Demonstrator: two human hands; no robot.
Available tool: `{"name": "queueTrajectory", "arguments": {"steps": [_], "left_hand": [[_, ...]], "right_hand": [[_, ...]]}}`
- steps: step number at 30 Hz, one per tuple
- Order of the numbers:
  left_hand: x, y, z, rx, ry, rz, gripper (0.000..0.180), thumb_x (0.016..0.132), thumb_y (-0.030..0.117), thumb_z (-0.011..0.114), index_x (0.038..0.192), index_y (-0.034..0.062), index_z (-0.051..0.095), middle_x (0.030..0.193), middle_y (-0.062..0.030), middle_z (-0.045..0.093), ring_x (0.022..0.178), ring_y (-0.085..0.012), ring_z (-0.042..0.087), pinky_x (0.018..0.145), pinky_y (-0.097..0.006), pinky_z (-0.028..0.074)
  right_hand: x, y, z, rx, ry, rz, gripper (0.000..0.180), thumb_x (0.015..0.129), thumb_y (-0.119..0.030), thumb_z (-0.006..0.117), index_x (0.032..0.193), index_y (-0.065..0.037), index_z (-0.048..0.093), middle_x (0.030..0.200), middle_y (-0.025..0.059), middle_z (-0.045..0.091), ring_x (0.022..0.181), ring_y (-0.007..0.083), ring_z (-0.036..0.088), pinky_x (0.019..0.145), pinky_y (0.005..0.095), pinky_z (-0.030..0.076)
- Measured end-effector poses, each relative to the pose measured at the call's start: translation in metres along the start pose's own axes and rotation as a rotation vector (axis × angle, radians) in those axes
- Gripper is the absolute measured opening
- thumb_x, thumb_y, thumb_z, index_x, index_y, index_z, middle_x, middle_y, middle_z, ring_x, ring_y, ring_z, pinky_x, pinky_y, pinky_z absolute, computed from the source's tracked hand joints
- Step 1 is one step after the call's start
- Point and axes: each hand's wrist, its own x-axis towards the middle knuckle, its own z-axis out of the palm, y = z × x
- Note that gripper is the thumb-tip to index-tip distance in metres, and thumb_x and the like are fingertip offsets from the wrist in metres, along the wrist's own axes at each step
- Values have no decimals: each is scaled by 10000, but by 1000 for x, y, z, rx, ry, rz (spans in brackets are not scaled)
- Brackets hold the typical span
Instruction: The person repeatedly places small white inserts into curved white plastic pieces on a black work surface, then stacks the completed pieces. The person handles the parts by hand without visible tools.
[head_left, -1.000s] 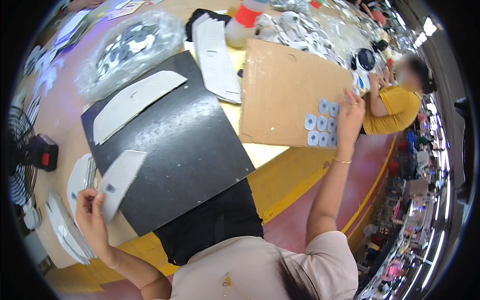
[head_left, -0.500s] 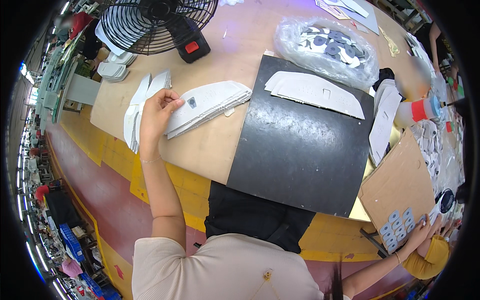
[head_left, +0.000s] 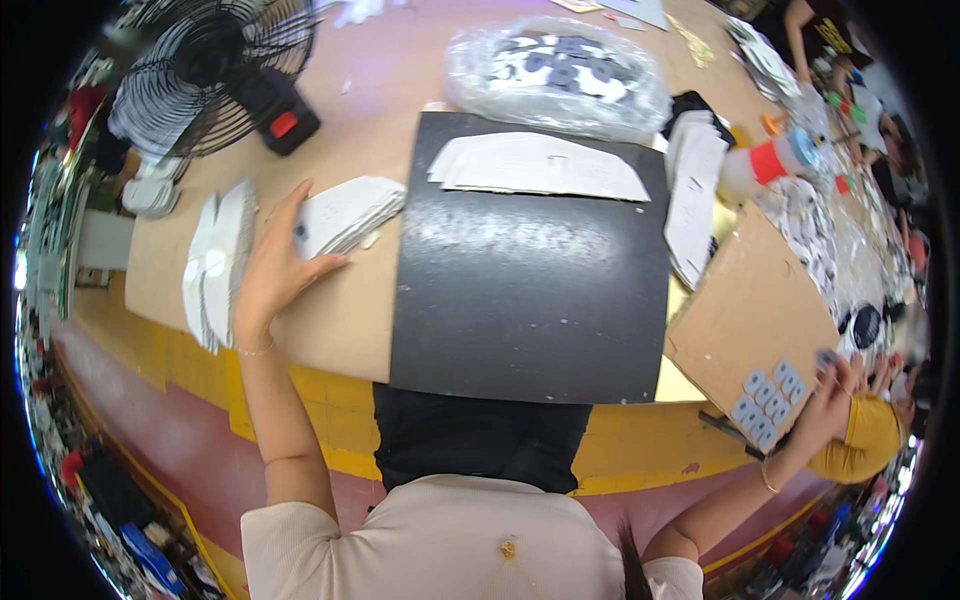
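Observation:
My left hand is spread at the left end of a stack of white curved pieces. Its thumb and fingers are apart, and a small grey patch shows on the top piece beside them. Far to the right, my right hand pinches a small dark grey patch at its fingertips. Below it, rows of similar grey patches with holes lie on a brown board. More white curved pieces rest across the top of the black mat.
White stacks stand left of my left hand. A black fan is at the far left. Behind the mat lies a clear plastic bag of grey and white patches. A bottle with a red band and another white stack are at right.
My left hand has opened from a pinch at the stack's top piece, its fingers now spread. My right hand has lifted a grey patch off the board. The whole view has shifted.

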Motion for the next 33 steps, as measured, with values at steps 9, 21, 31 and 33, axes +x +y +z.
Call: {"name": "queueTrajectory", "arguments": {"steps": [9, 21, 31, 33], "left_hand": [[6, 34, 8, 5, 185, 169, 808, 775, 175, 854, 1490, 56, 498, 1423, -214, 576, 1315, -389, 546, 1106, -442, 428], [86, 124, 94, 57, 64, 425, 353, 893, 251, 760, 1124, -11, 706, 1141, -182, 641, 1105, -369, 600, 945, -461, 481], [88, 136, 95, -74, 109, 440, 216, 862, 80, 738, 1072, 40, 708, 1039, -142, 658, 1024, -346, 636, 898, -448, 491], [79, 148, 94, -199, 129, 454, 205, 859, 25, 716, 1063, 38, 705, 1008, -141, 659, 962, -346, 661, 860, -447, 513]], "right_hand": [[-124, -222, 140, 534, -736, -444, 177, 921, -45, 712, 1097, -48, 735, 919, 84, 704, 801, 208, 629, 805, 334, 468], [-152, -241, 178, 624, -598, -441, 272, 869, -46, 761, 1138, -60, 727, 1179, 106, 623, 912, 258, 586, 862, 386, 467], [-147, -236, 175, 695, -570, -353, 377, 869, 5, 754, 1234, -60, 689, 1237, 146, 607, 1078, 312, 616, 922, 386, 524], [-143, -236, 169, 682, -538, -299, 418, 867, -2, 761, 1270, -64, 672, 1260, 158, 599, 1138, 333, 611, 962, 394, 519]]}}
